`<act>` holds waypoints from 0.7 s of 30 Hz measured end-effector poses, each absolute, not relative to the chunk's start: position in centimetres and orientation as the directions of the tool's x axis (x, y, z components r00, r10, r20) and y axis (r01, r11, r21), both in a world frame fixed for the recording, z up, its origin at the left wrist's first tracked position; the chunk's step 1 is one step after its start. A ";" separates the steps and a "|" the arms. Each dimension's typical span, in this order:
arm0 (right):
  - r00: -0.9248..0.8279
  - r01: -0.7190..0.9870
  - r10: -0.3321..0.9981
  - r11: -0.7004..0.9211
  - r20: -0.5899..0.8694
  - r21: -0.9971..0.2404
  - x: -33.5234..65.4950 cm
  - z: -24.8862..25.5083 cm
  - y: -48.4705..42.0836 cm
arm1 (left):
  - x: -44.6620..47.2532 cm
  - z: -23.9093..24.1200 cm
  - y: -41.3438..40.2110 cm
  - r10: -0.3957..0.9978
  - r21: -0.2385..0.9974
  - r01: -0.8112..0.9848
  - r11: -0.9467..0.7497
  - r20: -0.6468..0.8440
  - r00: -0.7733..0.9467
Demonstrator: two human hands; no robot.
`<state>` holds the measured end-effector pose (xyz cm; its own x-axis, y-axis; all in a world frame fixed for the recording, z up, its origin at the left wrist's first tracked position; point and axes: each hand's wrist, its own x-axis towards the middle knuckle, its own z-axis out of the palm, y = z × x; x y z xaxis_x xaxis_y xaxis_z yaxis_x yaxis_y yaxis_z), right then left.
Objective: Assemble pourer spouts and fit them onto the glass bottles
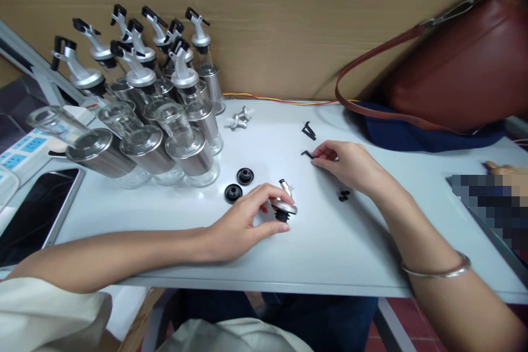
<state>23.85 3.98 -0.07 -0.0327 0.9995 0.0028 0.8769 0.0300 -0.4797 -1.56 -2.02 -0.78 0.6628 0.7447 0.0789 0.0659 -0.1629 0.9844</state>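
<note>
My left hand (247, 220) rests on the white table (330, 253) with its fingers curled round a silver pourer cap (284, 206) with a black base. My right hand (346, 164) lies further back, its fingertips pinched on a small black lever clip (307, 154). Another black clip (308, 131) lies just behind it, and a tiny black part (344, 195) sits by my right wrist. Two black round gaskets (239, 184) lie left of my left hand.
Several glass oil bottles with silver pourers (157, 99) crowd the back left. A loose silver spout (240, 118) lies beside them. A tablet (33, 209) and power strip (20, 151) sit far left. A brown bag (462, 60) on blue cloth fills the back right. Another person's hand (501, 168) shows at right.
</note>
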 end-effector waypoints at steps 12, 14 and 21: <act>-0.103 0.220 0.978 -0.158 -0.184 -0.963 22.6 2.4 2.8 | -1.6 -0.8 -2.0 0.752 0.986 0.062 -0.158 0.079 0.655; -0.156 0.105 0.970 -0.169 -0.184 -0.980 22.1 2.7 2.5 | -1.5 -0.7 -2.0 0.754 0.987 0.059 -0.152 0.077 0.653; -0.189 0.035 0.969 -0.152 -0.156 -0.988 21.8 2.8 2.3 | -1.5 -0.7 -2.1 0.761 0.988 0.047 -0.147 0.083 0.643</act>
<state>21.81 2.35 2.76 -0.1891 0.9695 -0.1561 0.0348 -0.1523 -0.9877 -1.51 -2.08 -0.72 0.6432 0.7612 0.0829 0.0470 -0.1473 0.9880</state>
